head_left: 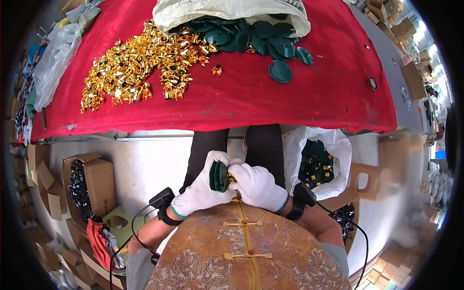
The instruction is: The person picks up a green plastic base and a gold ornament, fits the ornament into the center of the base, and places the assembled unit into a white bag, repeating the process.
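In front of my body, above my lap, my left hand in a white knit glove is closed around a few dark green round discs, stacked and held on edge. My right hand, gloved the same way, has its fingers curled around a shiny gold pronged piece against the right side of the discs. Its fingertips partly hide that piece, so I cannot tell whether it is joined to a disc. Both hands touch each other near the fingertips.
A red-covered table spans the far side, bearing a heap of gold pronged pieces and green discs spilling from a white sack. Right of my legs, a white bag holds green-and-gold pieces. At left stands a cardboard box of black parts.
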Action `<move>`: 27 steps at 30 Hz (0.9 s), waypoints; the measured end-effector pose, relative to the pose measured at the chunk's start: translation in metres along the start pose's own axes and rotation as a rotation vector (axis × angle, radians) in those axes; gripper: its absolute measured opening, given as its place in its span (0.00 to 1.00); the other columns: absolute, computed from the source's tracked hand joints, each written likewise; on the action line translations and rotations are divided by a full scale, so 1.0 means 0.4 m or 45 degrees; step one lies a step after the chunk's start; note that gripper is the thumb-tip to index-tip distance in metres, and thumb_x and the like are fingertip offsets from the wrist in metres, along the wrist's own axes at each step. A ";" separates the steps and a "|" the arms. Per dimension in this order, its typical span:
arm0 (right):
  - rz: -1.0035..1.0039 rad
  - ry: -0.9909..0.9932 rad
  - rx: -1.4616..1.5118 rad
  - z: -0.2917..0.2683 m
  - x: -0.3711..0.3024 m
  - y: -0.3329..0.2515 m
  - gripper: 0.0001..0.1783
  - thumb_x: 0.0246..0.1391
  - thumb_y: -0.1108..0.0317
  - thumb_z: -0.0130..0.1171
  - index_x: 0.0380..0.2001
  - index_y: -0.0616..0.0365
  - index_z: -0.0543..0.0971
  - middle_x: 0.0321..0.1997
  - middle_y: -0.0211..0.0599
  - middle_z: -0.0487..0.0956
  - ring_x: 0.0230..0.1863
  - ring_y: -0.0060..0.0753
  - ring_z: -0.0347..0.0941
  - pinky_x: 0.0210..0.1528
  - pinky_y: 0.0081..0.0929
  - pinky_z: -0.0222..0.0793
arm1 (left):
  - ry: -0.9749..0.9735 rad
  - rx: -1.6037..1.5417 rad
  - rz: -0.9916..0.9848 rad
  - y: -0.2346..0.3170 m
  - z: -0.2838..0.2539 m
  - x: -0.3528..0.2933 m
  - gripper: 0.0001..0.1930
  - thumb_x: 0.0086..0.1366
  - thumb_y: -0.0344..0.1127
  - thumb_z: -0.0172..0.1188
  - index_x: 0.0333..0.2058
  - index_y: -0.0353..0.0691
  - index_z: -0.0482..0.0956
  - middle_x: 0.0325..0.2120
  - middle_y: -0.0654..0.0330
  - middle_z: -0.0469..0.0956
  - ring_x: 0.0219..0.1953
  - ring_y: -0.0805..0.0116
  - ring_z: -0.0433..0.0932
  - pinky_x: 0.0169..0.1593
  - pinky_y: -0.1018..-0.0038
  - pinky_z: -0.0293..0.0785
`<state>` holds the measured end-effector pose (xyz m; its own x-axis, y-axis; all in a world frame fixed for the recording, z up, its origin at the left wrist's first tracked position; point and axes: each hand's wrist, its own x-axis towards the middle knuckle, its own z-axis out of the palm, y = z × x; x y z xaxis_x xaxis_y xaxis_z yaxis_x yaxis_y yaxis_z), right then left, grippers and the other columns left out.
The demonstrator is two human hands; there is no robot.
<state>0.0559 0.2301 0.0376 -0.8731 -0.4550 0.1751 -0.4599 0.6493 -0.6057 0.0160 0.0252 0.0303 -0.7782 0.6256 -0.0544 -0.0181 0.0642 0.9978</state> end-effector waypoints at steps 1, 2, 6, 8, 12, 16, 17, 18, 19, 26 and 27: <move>0.138 -0.055 0.068 0.006 0.000 -0.005 0.19 0.54 0.63 0.69 0.47 0.56 0.78 0.47 0.46 0.79 0.33 0.48 0.80 0.38 0.40 0.78 | 0.043 0.042 0.058 -0.009 0.004 -0.002 0.35 0.49 0.20 0.73 0.53 0.39 0.62 0.50 0.51 0.69 0.53 0.59 0.73 0.58 0.67 0.72; 0.140 -0.051 0.056 0.009 0.001 -0.003 0.19 0.54 0.63 0.69 0.47 0.56 0.78 0.47 0.46 0.79 0.33 0.48 0.80 0.38 0.40 0.78 | 0.082 0.079 0.136 -0.007 0.008 0.001 0.35 0.50 0.18 0.71 0.53 0.42 0.61 0.54 0.51 0.73 0.56 0.63 0.75 0.60 0.66 0.73; 0.566 -0.095 0.888 -0.044 0.038 0.006 0.11 0.66 0.62 0.61 0.37 0.59 0.78 0.31 0.39 0.78 0.23 0.35 0.78 0.29 0.32 0.77 | 0.130 0.612 0.380 0.027 0.001 0.025 0.34 0.52 0.18 0.71 0.54 0.42 0.62 0.57 0.42 0.75 0.58 0.48 0.78 0.59 0.63 0.77; 1.159 -0.402 1.580 -0.077 0.067 -0.005 0.17 0.75 0.60 0.50 0.40 0.64 0.78 0.22 0.32 0.73 0.16 0.26 0.74 0.26 0.28 0.76 | 0.133 0.563 0.329 0.018 -0.001 0.021 0.34 0.52 0.17 0.71 0.54 0.42 0.61 0.57 0.42 0.74 0.58 0.50 0.78 0.59 0.63 0.76; 0.955 -0.301 1.113 -0.093 0.079 -0.039 0.15 0.72 0.60 0.56 0.45 0.64 0.77 0.27 0.38 0.77 0.21 0.35 0.79 0.29 0.33 0.78 | 0.132 0.155 0.081 -0.020 -0.002 0.014 0.37 0.50 0.17 0.71 0.54 0.43 0.59 0.57 0.46 0.74 0.57 0.59 0.77 0.60 0.64 0.75; 0.208 -0.014 0.114 -0.045 0.048 -0.012 0.16 0.65 0.58 0.63 0.46 0.60 0.78 0.37 0.51 0.82 0.34 0.54 0.83 0.36 0.44 0.80 | 0.077 0.037 0.048 -0.011 -0.005 0.023 0.38 0.49 0.15 0.70 0.54 0.44 0.58 0.57 0.49 0.73 0.57 0.64 0.74 0.61 0.65 0.73; 0.238 -0.081 0.071 -0.040 0.041 -0.008 0.18 0.63 0.57 0.65 0.47 0.58 0.78 0.41 0.53 0.83 0.38 0.59 0.84 0.38 0.47 0.81 | 0.085 0.017 0.069 -0.026 -0.003 0.026 0.38 0.49 0.20 0.74 0.55 0.43 0.61 0.51 0.53 0.70 0.51 0.66 0.74 0.56 0.68 0.74; 0.240 -0.076 0.060 -0.039 0.037 -0.008 0.18 0.63 0.57 0.65 0.47 0.58 0.78 0.41 0.53 0.83 0.38 0.59 0.84 0.38 0.47 0.81 | 0.092 -0.002 0.095 -0.035 -0.001 0.029 0.39 0.49 0.26 0.79 0.56 0.42 0.63 0.46 0.57 0.68 0.45 0.68 0.73 0.50 0.71 0.76; 0.270 -0.050 0.165 -0.041 0.033 -0.010 0.17 0.63 0.57 0.65 0.47 0.58 0.78 0.41 0.51 0.83 0.37 0.59 0.83 0.38 0.48 0.80 | 0.083 -0.006 0.109 -0.037 0.002 0.022 0.39 0.49 0.26 0.79 0.56 0.42 0.63 0.46 0.57 0.68 0.45 0.68 0.73 0.50 0.71 0.76; 0.362 -0.082 0.041 -0.207 -0.031 0.053 0.14 0.63 0.58 0.62 0.42 0.57 0.79 0.38 0.47 0.82 0.41 0.56 0.83 0.42 0.48 0.79 | -0.005 -0.840 -0.308 -0.001 -0.010 0.023 0.42 0.59 0.18 0.75 0.65 0.51 0.61 0.59 0.57 0.70 0.60 0.63 0.77 0.60 0.63 0.83; 0.555 -0.240 -0.191 -0.272 -0.061 0.068 0.14 0.61 0.58 0.65 0.44 0.55 0.82 0.39 0.46 0.84 0.41 0.53 0.83 0.43 0.46 0.80 | 0.038 -0.853 -0.291 -0.005 -0.011 0.023 0.39 0.59 0.17 0.73 0.63 0.49 0.62 0.57 0.58 0.71 0.58 0.64 0.78 0.56 0.65 0.84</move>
<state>0.0471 0.3253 0.1012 -0.9514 -0.2145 -0.2211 -0.0886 0.8780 -0.4704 0.0062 0.0272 0.0280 -0.7254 0.6316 -0.2737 -0.5580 -0.3067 0.7711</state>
